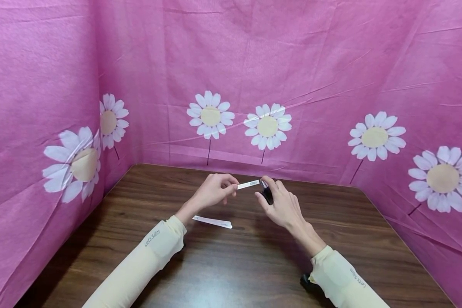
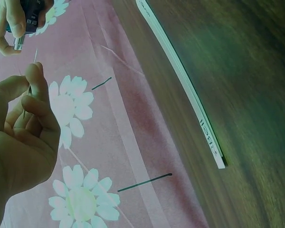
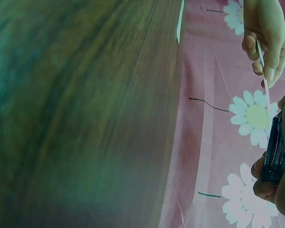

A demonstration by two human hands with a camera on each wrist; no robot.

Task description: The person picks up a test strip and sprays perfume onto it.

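Note:
My left hand (image 1: 213, 189) pinches a narrow white perfume test strip (image 1: 248, 185) by one end, between thumb and fingers. Printed lettering shows near the strip's far end. In my right hand (image 1: 282, 207) is a small dark perfume spray bottle (image 1: 268, 196), gripped with the index finger up at its top. The left wrist view shows pale lettering on the bottle (image 2: 35, 16) and a shiny nozzle (image 2: 19, 43) facing the strip's tip. More white test strips (image 1: 212, 221), overlapping and slightly fanned, lie on the table below my left hand.
A dark brown wood-grain table (image 1: 231, 265) spreads beneath both hands. Pink cloth (image 1: 312, 51) printed with white daisies hangs around its back and sides. Under the right sleeve a black wrist device (image 1: 309, 284) shows close over the table.

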